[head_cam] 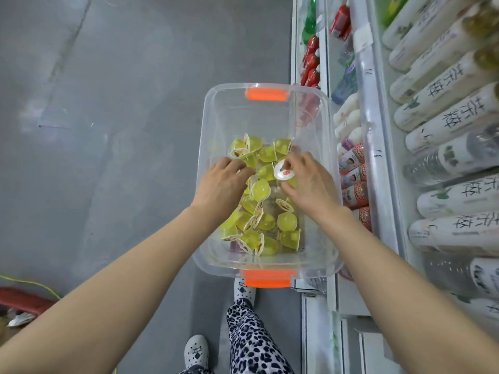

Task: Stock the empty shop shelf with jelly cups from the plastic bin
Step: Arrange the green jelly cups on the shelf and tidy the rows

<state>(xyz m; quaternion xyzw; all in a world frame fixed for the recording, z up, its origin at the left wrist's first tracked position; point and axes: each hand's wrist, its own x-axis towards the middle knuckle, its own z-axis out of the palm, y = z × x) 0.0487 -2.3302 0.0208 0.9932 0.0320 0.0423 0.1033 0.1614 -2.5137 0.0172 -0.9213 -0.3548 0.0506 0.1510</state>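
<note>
The place is a shop, seen from inside an aisle. On the right stands a white metal shelving unit with several levels, and each level carries the same goods many times. There are tall white-labelled bottles with dark Chinese characters in a close row, clear plastic water bottles among them, and small bottles with red patterned labels on a lower level. Farther along are red bottles and a green bottle. A small white paper tag is fixed on a shelf edge. The floor is plain grey concrete. A clear plastic bin with orange handles holds many identical yellow-green jelly cups.
</note>
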